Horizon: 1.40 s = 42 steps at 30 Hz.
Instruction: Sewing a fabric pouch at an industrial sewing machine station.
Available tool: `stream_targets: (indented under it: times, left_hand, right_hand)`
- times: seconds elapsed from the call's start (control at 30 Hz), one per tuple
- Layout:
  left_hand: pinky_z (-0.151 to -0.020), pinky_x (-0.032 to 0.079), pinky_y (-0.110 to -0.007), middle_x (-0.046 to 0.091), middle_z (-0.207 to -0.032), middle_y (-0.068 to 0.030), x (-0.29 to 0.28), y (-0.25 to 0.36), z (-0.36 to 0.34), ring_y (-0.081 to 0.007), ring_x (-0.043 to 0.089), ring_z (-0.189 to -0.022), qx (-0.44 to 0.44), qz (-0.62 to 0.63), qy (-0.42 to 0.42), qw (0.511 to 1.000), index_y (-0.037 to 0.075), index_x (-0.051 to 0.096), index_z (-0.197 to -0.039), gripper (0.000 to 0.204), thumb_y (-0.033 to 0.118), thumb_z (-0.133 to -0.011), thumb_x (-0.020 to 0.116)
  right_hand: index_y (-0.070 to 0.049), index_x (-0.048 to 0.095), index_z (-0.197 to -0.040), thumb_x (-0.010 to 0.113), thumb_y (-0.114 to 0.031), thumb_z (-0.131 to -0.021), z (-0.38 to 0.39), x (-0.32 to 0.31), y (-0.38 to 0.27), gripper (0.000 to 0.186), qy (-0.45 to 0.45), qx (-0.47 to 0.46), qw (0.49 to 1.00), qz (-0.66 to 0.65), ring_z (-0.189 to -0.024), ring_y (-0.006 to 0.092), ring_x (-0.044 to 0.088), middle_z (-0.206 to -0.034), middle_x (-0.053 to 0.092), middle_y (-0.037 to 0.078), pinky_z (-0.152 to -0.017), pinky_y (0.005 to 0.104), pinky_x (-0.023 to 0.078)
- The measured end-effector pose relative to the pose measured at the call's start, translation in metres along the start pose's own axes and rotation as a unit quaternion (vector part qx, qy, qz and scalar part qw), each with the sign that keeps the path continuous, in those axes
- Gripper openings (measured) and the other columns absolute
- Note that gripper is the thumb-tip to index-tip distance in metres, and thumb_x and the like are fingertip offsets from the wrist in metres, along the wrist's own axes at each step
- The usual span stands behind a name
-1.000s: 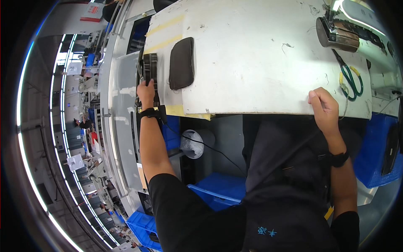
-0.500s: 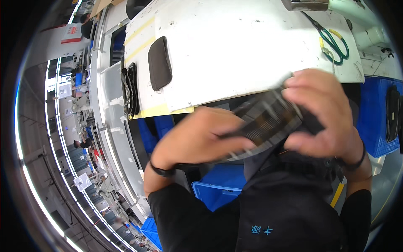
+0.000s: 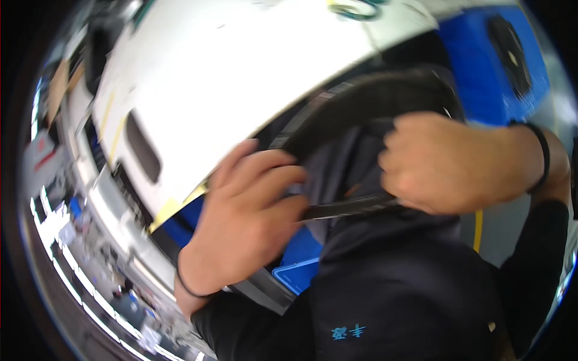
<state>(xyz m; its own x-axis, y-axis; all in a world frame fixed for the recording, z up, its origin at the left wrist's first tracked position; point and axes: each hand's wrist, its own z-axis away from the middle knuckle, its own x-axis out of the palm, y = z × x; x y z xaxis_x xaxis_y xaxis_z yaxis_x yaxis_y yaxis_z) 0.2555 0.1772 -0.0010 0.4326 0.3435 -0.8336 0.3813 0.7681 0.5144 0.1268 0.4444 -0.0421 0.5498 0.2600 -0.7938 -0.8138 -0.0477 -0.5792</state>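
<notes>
One dark band [image 3: 373, 99], bent into an open loop, is held over the person's lap, just off the near edge of the counter. Both hands grip it. The right hand [image 3: 433, 162] is closed in a fist, knuckles up, at the loop's right side. The left hand [image 3: 244, 210] is at the opposite side, its fingers bent and slightly spread around the band; the fingertip contact is blurred.

The band's far section is broad and curved, with a smooth-looking dark inner face and a paler streaked edge. Its near section is a narrow strip with a fine ribbed texture, running nearly straight between the hands. The exact material cannot be told.

Beneath the band lies a dark cloth apron [image 3: 391, 277] with soft folds and small blue stitching. The counter [image 3: 253, 72] has a flat white surface and a yellow strip [image 3: 174, 209] along its near left edge. On it rest a dark flat pad [image 3: 142, 147] with rounded corners and, at the far side, green looped scissor handles [image 3: 358, 12]. A blue crate [image 3: 469, 66] at right carries a dark oblong piece [image 3: 510, 57].
</notes>
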Motion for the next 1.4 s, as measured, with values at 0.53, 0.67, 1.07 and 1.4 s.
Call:
stream_targets:
  times: [0.53,0.67,1.07,1.4]
  left_hand:
    - [-0.103,0.05,-0.048,0.072,-0.1,-0.0074,0.012,-0.069,-0.001,-0.0291,0.068,-0.106,-0.014,-0.29,0.23,0.929,0.005,0.078,-0.102,0.032,0.0,-0.071,0.079]
    - [-0.097,0.051,-0.043,0.073,-0.105,-0.0088,0.036,-0.119,0.011,-0.0303,0.067,-0.108,-0.063,-0.223,0.216,0.948,0.004,0.076,-0.107,0.027,0.001,-0.081,0.079]
    - [-0.113,0.043,-0.054,0.072,-0.119,-0.0172,0.053,-0.128,0.035,-0.0385,0.065,-0.117,-0.136,-0.155,0.242,0.948,0.001,0.074,-0.117,0.029,0.008,-0.089,0.078]
    - [-0.086,0.061,-0.045,0.075,-0.106,-0.0184,0.039,-0.053,-0.023,-0.0355,0.072,-0.099,0.02,-0.16,0.38,0.911,-0.004,0.074,-0.102,0.012,0.007,-0.1,0.073]
  right_hand:
    - [-0.018,0.074,-0.072,0.073,-0.024,-0.08,-0.051,0.004,0.046,0.01,0.321,0.042,0.863,0.388,-0.082,0.0161,0.067,-0.074,0.07,-0.004,-0.074,0.0333,0.044]
    - [-0.017,0.075,-0.078,0.073,-0.024,-0.081,-0.057,0.021,0.075,0.008,0.271,0.078,0.851,0.443,-0.089,0.0163,0.067,-0.079,0.071,-0.004,-0.096,0.0353,0.046]
    - [-0.009,0.069,-0.112,0.074,-0.022,-0.086,0.009,0.055,0.08,0.03,0.457,0.005,0.839,0.295,-0.118,0.0268,0.062,-0.114,0.064,0.006,-0.11,0.0502,0.048]
    - [-0.003,0.06,-0.141,0.07,-0.037,-0.099,0.319,0.077,0.145,0.055,0.443,0.585,0.613,0.293,-0.129,0.0425,0.06,-0.141,0.063,0.023,-0.111,0.0499,0.048]
